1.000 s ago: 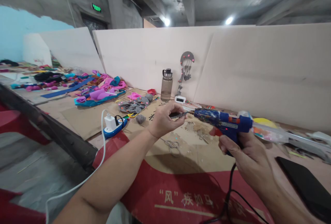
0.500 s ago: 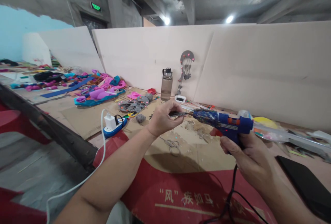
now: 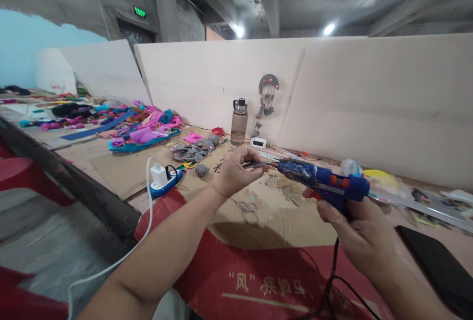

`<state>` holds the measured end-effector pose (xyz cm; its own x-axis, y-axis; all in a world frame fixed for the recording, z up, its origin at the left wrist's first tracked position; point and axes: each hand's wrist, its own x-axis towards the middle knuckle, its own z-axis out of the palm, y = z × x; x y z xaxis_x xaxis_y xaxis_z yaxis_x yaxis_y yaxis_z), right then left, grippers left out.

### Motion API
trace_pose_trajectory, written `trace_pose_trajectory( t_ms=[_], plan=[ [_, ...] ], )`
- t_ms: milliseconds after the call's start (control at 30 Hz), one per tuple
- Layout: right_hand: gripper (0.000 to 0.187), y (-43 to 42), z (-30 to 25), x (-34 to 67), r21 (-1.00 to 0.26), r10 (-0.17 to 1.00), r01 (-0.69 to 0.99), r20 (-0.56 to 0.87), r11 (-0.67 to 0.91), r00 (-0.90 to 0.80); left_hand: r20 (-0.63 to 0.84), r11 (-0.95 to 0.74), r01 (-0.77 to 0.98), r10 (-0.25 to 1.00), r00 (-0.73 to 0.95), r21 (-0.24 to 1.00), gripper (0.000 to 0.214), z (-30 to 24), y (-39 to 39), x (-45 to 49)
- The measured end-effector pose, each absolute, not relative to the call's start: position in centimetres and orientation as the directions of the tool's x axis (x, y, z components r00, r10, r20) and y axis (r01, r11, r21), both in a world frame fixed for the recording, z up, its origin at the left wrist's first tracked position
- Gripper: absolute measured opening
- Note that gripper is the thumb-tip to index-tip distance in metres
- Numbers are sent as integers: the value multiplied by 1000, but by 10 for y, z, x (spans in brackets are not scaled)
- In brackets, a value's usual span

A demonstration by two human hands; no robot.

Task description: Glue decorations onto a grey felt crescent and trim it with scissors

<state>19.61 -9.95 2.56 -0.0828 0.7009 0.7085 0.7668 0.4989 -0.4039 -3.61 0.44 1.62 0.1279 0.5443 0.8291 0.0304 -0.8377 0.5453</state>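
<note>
- My right hand [image 3: 354,224] is closed round the grip of the blue glue gun [image 3: 325,182], with one finger at the orange trigger; the gun is held up above the surface [image 3: 295,221], its nozzle pointing left.
- My left hand [image 3: 232,169] pinches a small dark piece [image 3: 254,164] between thumb and fingers [image 3: 254,155], closed tight on it, right at the nozzle tip; what the piece is I cannot tell, it is too small.
- The plainest risk, as I judge it: my left fingertips sit just beside the hot nozzle, so a small slip or too much glue could burn them.
- Both hands work in the air with nothing bracing them, so the tip could wander and put glue in the wrong spot, or drip onto the cardboard below.
- The black cord [image 3: 332,270] hangs from the grip across the red cloth [image 3: 258,266]; a snag there could jerk the gun.
- The dark phone [image 3: 436,266] lies near my right forearm and could be knocked.
</note>
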Motion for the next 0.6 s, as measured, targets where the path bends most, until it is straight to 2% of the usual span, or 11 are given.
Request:
trace_pose_trajectory(
  t_ms=[200, 467, 600],
  plan=[
    [28, -101, 23, 202, -319, 648, 764, 744, 561, -165, 818, -822, -10, 566, 108, 570, 27, 13, 7, -35],
    [25, -97, 13, 215, -300, 670, 786, 718, 541, -187, 870, -874, 39, 487, 80, 485, 24, 16, 7, -36],
    [25, -98, 13, 214, -320, 666, 757, 720, 569, -197, 864, -867, 43, 499, 73, 497, 20, 14, 8, -37]
  ],
)
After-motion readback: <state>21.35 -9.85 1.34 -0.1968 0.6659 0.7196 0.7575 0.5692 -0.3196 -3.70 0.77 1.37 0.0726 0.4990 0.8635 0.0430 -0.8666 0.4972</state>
